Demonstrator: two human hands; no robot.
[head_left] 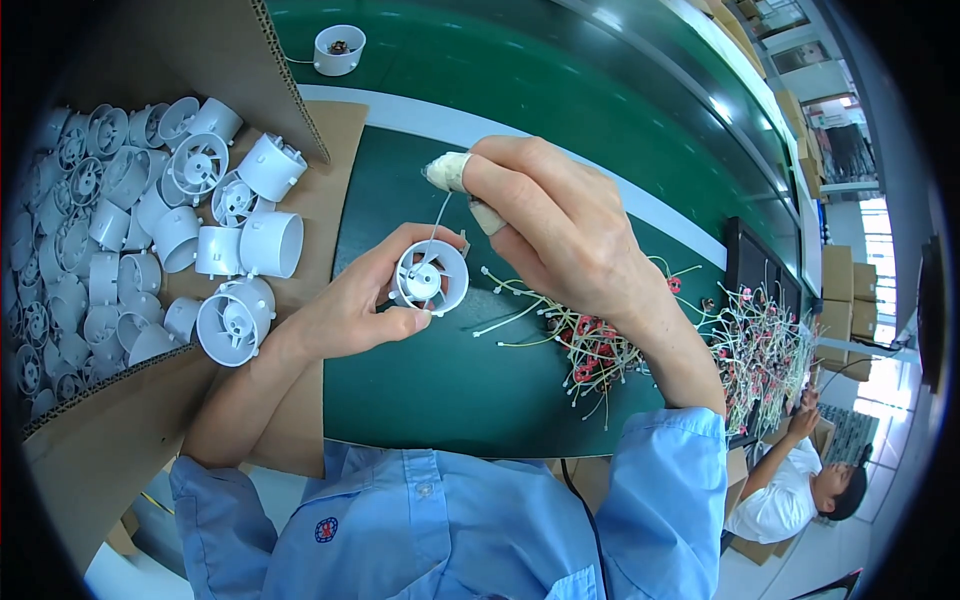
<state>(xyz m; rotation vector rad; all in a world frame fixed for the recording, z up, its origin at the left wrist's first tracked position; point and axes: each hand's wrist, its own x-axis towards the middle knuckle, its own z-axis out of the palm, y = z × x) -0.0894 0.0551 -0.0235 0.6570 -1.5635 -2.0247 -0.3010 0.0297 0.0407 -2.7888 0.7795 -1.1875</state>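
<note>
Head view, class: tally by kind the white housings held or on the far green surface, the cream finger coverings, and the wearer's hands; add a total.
White housings: 2, one held, one on the far green surface
Cream finger coverings: 2
Left hand and right hand: 2
Total: 6

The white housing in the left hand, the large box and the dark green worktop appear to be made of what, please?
White housing: probably moulded plastic, smooth with a slight sheen; its thin spokes and hub look formed in one piece.
Box: corrugated cardboard, matt brown, with fluting along its cut edges.
Worktop: perhaps a rubber or vinyl covering, smooth and evenly coloured; the look leaves it open.
</note>
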